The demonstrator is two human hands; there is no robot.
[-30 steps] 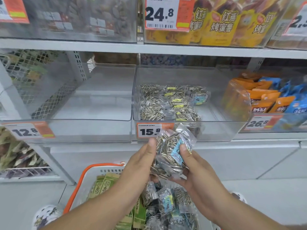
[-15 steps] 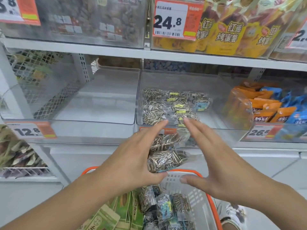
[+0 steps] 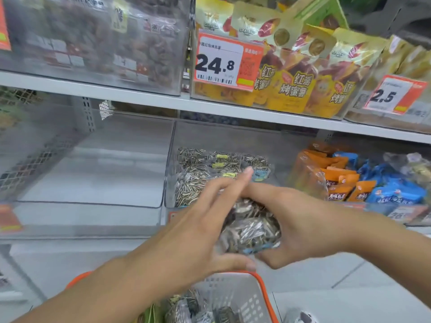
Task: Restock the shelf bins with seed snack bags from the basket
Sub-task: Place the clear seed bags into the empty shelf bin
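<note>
Seed snack bags point(image 3: 250, 226), a small bunch, sit clasped between our left hand point(image 3: 198, 234) and right hand point(image 3: 300, 220), both pressed together around them just before the middle shelf bin point(image 3: 171, 173). We judge the carry step is under way. Next comes lifting over the bin's front wall and releasing onto the seed bags already inside. The basket point(image 3: 261, 290) below holds more.

Both hands blurred mid-air; left hand point(image 3: 196, 231) covers half the seed bags point(image 3: 250, 226); basket point(image 3: 235, 297) cut off below; price tag point(image 3: 173, 215) hidden behind the wrist; far-right bins smeared.
</note>
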